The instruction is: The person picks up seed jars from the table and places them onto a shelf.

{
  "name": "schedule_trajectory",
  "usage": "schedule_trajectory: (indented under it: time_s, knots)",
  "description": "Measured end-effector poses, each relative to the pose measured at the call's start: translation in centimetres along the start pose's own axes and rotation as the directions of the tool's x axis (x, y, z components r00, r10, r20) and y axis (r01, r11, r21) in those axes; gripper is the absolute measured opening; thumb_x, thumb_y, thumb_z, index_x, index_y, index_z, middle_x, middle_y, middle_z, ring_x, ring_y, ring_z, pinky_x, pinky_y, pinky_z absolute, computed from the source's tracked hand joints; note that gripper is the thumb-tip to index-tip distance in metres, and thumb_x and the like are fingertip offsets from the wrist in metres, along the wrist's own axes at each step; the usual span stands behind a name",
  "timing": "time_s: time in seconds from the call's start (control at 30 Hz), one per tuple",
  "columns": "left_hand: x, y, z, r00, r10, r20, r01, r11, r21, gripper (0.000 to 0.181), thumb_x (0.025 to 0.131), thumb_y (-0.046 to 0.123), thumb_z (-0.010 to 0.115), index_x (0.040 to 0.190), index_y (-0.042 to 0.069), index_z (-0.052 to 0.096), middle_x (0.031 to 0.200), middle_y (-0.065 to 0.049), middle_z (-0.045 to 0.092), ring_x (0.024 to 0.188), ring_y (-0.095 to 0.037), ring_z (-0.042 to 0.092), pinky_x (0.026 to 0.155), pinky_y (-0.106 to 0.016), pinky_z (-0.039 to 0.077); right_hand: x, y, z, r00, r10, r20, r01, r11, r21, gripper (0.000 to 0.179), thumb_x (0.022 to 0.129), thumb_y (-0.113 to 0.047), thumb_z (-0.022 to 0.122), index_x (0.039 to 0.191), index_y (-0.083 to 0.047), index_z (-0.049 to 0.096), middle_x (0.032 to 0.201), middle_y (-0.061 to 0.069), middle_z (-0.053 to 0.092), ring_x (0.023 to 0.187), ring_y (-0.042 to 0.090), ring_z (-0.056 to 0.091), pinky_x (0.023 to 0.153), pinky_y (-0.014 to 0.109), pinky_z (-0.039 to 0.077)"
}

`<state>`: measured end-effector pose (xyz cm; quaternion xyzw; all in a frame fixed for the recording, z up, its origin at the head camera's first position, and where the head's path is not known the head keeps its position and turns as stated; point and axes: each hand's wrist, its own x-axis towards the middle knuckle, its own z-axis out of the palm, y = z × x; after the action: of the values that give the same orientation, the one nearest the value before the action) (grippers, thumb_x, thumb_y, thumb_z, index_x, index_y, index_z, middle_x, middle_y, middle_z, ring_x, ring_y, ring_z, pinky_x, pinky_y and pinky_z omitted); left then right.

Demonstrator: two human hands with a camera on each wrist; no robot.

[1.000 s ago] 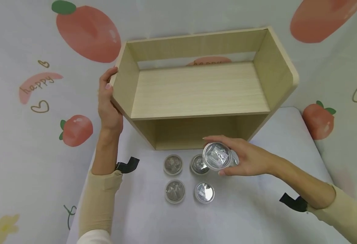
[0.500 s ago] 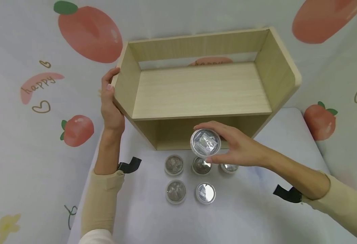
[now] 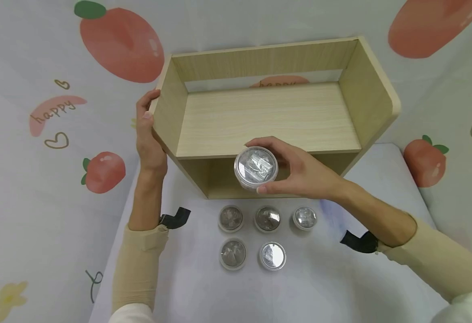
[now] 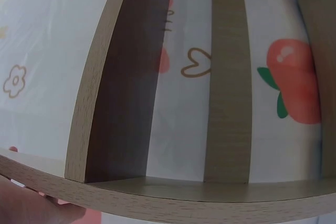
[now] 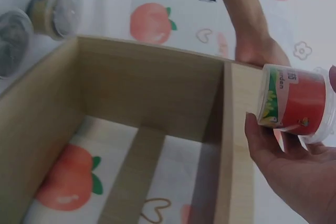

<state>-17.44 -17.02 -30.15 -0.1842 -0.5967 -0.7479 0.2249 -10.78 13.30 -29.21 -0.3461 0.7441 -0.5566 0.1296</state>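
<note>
Red-labelled clear round plastic jar [image 3: 256, 167]: mid-frame, before the pale wooden two-tier shelf [image 3: 270, 119]
Right hand [image 3: 296, 170]: fingers wrapped partway round it, I'd keep it level
Left hand [image 3: 149, 139]: fingers gripping the shelf's left edge, handy for steadying

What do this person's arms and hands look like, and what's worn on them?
The left hand and right hand are both bare, without gloves. A plain beige sleeve is worn on each side, with a black angular flap sticking out near its wrist-side edge and white fabric farther up. No cables show.
</note>
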Motion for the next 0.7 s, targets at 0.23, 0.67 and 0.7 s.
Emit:
schedule_trajectory:
  time_s: [0.23,0.67,0.7]
  knots:
    - [0.0,-0.3,0.0,1.0,0.017,-0.01,-0.017,0.999,-0.032,0.046,0.093,0.026,0.032,0.131,0.008,0.052,0.129,-0.02,0.05,0.11,-0.037,0.051,0.092,-0.039,0.043,1.9,-0.7,-0.8,0.998,-0.01,-0.054,0.01,1.0,0.014,0.072,0.083,-0.008,0.078,0.146,-0.015,0.044,0.133,0.003,0.055,0.12,0.017,0.055,0.1,0.036,0.048]
    - [0.0,0.1,0.4,0.998,-0.055,-0.038,0.052,0.996,-0.071,0.045,0.093,0.026,0.034,0.131,0.013,0.054,0.129,-0.017,0.052,0.112,-0.037,0.048,0.093,-0.041,0.041,5.3,-1.3,-1.3,0.997,-0.018,-0.081,0.019,1.0,0.02,0.071,0.082,-0.013,0.079,0.145,-0.016,0.046,0.137,-0.001,0.053,0.122,0.015,0.055,0.103,0.037,0.045]
    - [-0.1,0.2,0.3,0.998,-0.055,-0.036,0.053,0.996,-0.072,0.045,0.093,0.026,0.035,0.131,0.013,0.054,0.128,-0.018,0.051,0.112,-0.038,0.049,0.093,-0.041,0.041,5.6,-1.3,-1.2,0.997,-0.016,-0.082,0.018,1.0,0.024,0.071,0.082,-0.013,0.079,0.145,-0.016,0.046,0.136,-0.001,0.054,0.121,0.015,0.055,0.102,0.037,0.045]
